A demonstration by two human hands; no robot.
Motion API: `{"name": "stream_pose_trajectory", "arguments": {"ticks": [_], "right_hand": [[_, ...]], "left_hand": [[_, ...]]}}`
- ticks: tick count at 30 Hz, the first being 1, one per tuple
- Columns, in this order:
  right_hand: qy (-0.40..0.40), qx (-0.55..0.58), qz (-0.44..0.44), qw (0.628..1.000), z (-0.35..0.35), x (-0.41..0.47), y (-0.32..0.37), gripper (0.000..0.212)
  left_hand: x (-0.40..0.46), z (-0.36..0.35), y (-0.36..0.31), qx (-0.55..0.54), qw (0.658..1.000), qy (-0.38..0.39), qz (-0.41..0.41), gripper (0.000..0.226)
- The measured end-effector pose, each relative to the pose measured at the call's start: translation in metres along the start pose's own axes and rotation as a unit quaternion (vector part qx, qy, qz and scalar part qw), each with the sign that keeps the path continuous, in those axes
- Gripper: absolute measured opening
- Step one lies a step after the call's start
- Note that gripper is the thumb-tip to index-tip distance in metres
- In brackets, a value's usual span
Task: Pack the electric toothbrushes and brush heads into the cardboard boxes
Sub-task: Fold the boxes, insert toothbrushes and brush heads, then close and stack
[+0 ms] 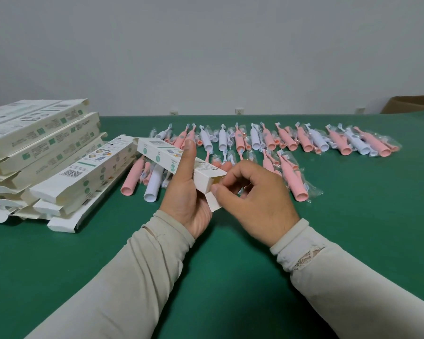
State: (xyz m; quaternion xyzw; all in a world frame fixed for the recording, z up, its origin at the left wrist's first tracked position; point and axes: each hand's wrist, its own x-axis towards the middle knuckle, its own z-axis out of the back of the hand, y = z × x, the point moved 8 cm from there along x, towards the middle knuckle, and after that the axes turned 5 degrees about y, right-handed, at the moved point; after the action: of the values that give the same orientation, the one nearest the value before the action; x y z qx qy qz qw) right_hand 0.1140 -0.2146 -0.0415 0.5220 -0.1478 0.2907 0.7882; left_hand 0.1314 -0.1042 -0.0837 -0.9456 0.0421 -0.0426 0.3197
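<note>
White cardboard box held above the table, tilted, near end open. Left hand grips it from below, thumb up along its side. Right hand pinches the end flap, fingers curled. Pink and white toothbrushes plus bagged brush heads lie in rows on green felt tabletop beyond. Stacked boxes far left. Plain grey wall, wall sockets, brown carton back right.

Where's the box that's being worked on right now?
In the head view, the box is centre frame above the green table, gripped by the left hand, toothbrushes behind.
</note>
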Motion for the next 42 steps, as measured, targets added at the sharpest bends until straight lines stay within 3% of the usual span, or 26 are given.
{"name": "stream_pose_trajectory", "arguments": {"ticks": [3,6,9,16,23,29,33,39,42], "right_hand": [[0.011,0.006,0.008,1.000,0.001,0.002,0.000,0.010],[0.069,-0.029,0.065,0.995,-0.001,0.000,0.011,0.004],[0.109,-0.096,0.124,0.982,-0.006,-0.004,0.022,0.018],[0.041,-0.080,0.118,0.989,0.005,0.000,0.020,0.024],[0.021,-0.097,0.153,0.983,0.007,0.000,0.019,0.019],[0.028,-0.076,0.148,0.986,0.007,0.002,0.017,0.015],[0.034,-0.077,0.135,0.987,0.008,0.004,0.017,0.007],[0.022,-0.053,0.039,0.998,0.016,0.009,-0.005,0.027],[0.015,-0.055,0.015,0.998,0.017,0.010,-0.013,0.029]], "left_hand": [[0.000,-0.003,0.006,-0.014,0.999,0.027,0.038,0.093],[0.002,0.006,0.003,-0.023,0.999,-0.007,0.033,0.092],[0.002,0.014,-0.006,-0.031,0.998,-0.048,0.014,0.092],[0.001,-0.003,-0.007,-0.042,0.999,0.012,-0.007,0.086],[0.002,0.002,-0.010,-0.046,0.999,-0.021,-0.021,0.085],[-0.004,-0.007,-0.010,-0.014,1.000,-0.005,-0.019,0.067],[-0.003,-0.004,-0.005,0.004,1.000,-0.004,0.009,0.075],[-0.007,-0.013,0.001,0.004,0.998,0.053,0.045,0.073],[-0.008,-0.013,-0.003,0.034,0.998,0.040,0.016,0.065]]}}
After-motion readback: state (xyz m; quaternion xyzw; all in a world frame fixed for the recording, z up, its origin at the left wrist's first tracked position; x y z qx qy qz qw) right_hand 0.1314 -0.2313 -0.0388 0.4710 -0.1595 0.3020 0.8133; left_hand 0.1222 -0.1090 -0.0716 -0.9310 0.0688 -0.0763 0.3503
